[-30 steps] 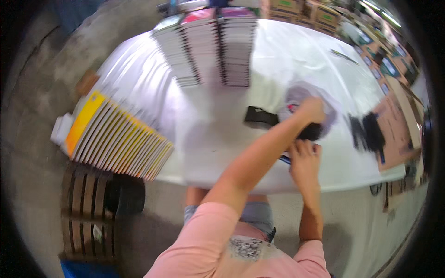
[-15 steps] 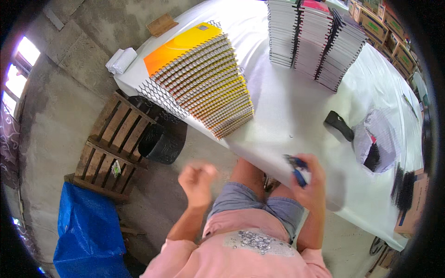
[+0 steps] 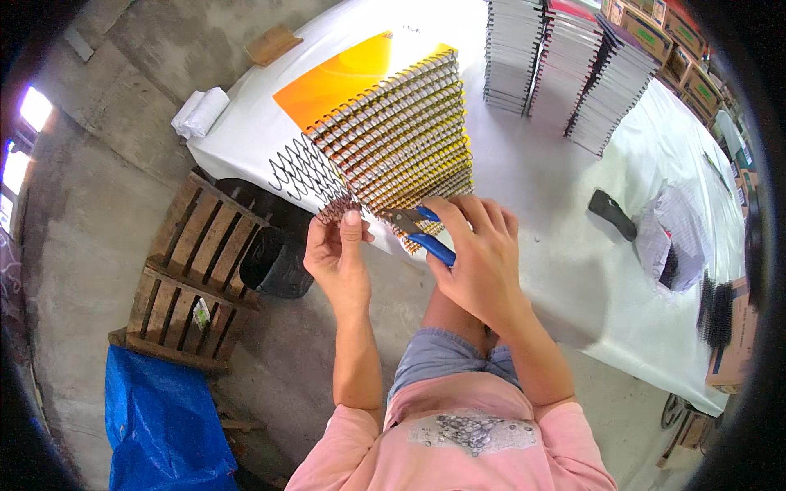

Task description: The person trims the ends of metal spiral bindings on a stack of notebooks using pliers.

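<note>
A fanned row of spiral-bound notebooks [image 3: 393,131] with orange covers lies on the white table [image 3: 565,270], their wire spirals sticking out past the near-left edge. My left hand [image 3: 337,254] pinches the end of a wire spiral [image 3: 332,209] at the lowest notebook. My right hand [image 3: 479,254] holds blue-handled pliers [image 3: 422,233], the jaws at the same wire end, close to my left thumb.
Three tall stacks of notebooks [image 3: 565,65] stand at the table's far side. A black tool [image 3: 612,214] and a crumpled plastic bag [image 3: 675,237] lie to the right, near black combs [image 3: 716,311]. On the floor: wooden pallet [image 3: 196,270], black bucket [image 3: 274,262], blue tarp [image 3: 160,425].
My view swung from the table's right part to the fanned notebooks. My right hand brought the pliers up to the wire end, and my left hand rose and took hold of the spiral.
</note>
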